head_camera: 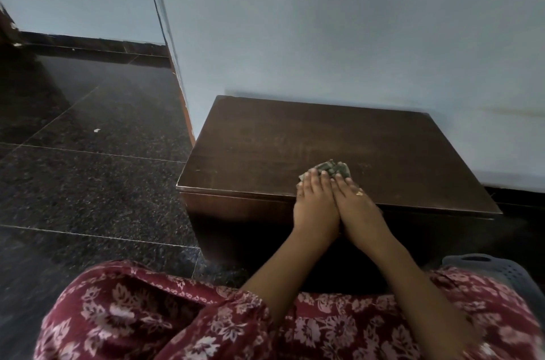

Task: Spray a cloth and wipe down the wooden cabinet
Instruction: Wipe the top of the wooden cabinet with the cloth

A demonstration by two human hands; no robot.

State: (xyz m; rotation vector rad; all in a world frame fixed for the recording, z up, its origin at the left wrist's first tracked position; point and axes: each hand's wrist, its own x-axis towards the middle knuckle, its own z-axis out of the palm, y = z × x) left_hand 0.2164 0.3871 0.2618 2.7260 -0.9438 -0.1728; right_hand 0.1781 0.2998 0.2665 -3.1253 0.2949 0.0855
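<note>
A dark speckled stone floor (88, 176) is seen at the left, divided by thin pale joint lines, and a small white scrap (96, 130) is seen lying on it. The upper part is filled by a pale blue wall (354, 35), whose corner is edged with an orange strip (187, 114) low down. A dark skirting (88, 45) is set along the far wall. At the lower right, part of a grey perforated plastic item (498, 268) (perhaps a basket) is shown.

left hand (316, 206), right hand (358, 206), side by side, palms down
</note>
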